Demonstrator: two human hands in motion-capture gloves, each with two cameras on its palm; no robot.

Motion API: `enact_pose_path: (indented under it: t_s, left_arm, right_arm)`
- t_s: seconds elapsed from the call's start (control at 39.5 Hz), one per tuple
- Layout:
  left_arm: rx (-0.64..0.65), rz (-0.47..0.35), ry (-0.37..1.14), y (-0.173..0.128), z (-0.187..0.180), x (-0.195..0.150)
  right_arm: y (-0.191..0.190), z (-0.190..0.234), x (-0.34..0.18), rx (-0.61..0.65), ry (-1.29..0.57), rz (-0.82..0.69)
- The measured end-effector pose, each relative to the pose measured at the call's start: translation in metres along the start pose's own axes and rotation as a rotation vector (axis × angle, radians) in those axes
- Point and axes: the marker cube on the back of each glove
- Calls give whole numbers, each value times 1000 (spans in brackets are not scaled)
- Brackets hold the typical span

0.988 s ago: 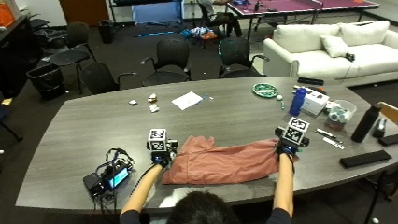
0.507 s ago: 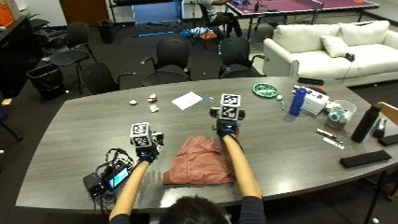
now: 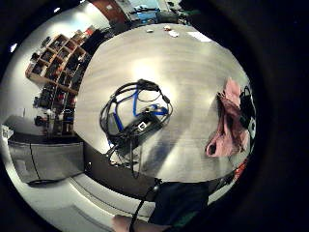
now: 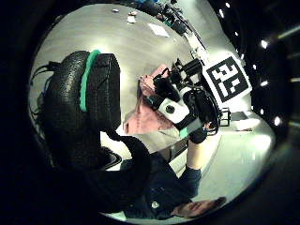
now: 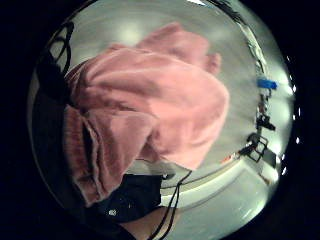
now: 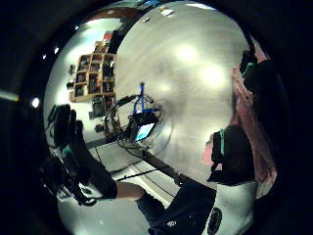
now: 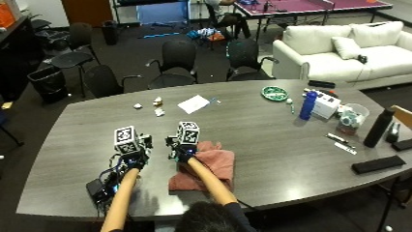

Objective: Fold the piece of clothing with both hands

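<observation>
A pink garment (image 7: 209,166) lies folded into a narrow heap near the table's front edge. My right hand (image 7: 184,153) sits at its far left corner, fingers curled on the cloth edge. The right little finger side palm view is filled by the pink cloth (image 5: 165,100), bunched close under the palm. My left hand (image 7: 134,162) hovers over bare table left of the garment, apart from it and holding nothing; its loosely curled fingers (image 4: 89,108) show in the thumb side view. From the left palm the garment (image 3: 227,121) lies off to one side.
A black device with a tangle of blue and black cables (image 7: 103,186) lies at the front left, just beside my left forearm. Farther off are a white paper (image 7: 193,103), a green plate (image 7: 275,93), a blue bottle (image 7: 309,105) and a black bottle (image 7: 377,126).
The garment, spread wide a second ago, is now doubled over. My right hand has carried its right side across to the left edge. My left hand has let go and drawn left.
</observation>
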Motion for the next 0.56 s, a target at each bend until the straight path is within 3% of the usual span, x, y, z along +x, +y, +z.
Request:
enact_pose_path:
  t_s: [0.13, 0.2, 0.33, 0.56]
  left_arm:
    - [11, -27, 0, 4, -8, -5]
    - [21, -26, -11, 10, -17, 0]
    - [-10, -33, -94, -3, 0, 3]
    - [-3, 0, -164, -1, -11, 17]
  right_arm:
    - [8, -27, -11, 177, 8, -156]
    - [13, -51, -4, 274, -16, -176]
    - [9, -72, 28, 253, -64, -150]
    - [14, -93, 72, 300, 147, -61]
